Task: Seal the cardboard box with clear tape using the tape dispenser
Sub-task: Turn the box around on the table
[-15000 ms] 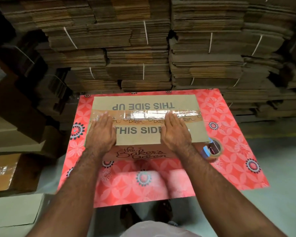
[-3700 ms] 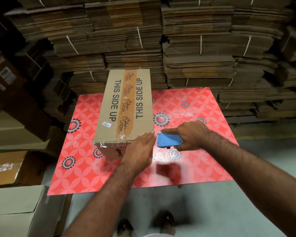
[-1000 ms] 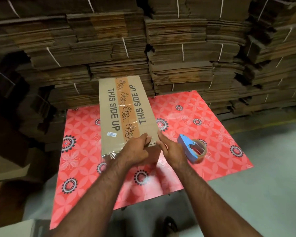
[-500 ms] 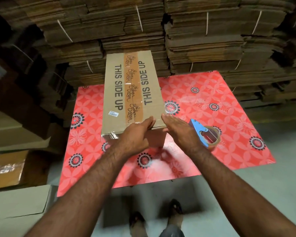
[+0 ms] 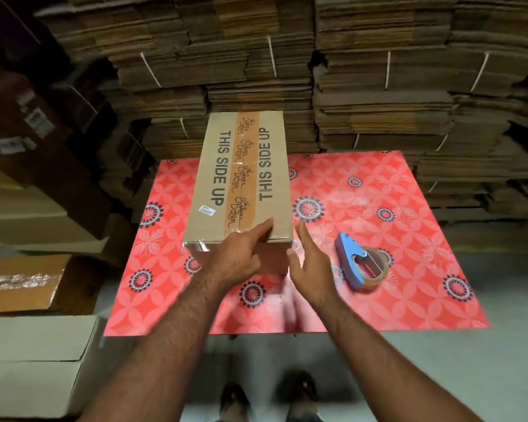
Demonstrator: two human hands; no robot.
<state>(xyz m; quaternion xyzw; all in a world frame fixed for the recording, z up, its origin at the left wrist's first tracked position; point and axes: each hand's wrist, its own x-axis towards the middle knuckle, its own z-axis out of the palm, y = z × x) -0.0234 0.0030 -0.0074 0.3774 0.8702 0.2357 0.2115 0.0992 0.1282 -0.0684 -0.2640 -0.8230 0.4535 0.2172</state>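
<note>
Filling the whole background, bundles of flattened cardboard [image 5: 378, 86] are stacked high and tied with white straps. In front of them sits the worktop [image 5: 393, 208], covered in a red sheet printed with pale flowers and dark rosettes. More cartons [image 5: 34, 354] stand on the floor to the left.

On the left half of the worktop lies the cardboard box [image 5: 214, 190], long side running away from the person, printed "THIS SIDE UP" twice on its top. A strip of brown printed tape [image 5: 241, 178] runs down the middle seam, and clear tape shines at the near left corner.

The left hand [image 5: 238, 257] rests on the near end of the box, its forefinger stretched out flat over the top edge and the other fingers loosely bent. The right hand [image 5: 310, 263] hangs just beside the box's near right corner, fingers straight and spread, holding nothing.

The tape dispenser [image 5: 358, 260], blue-handled with a roll of clear tape, lies on the worktop near the right hand, untouched.
</note>
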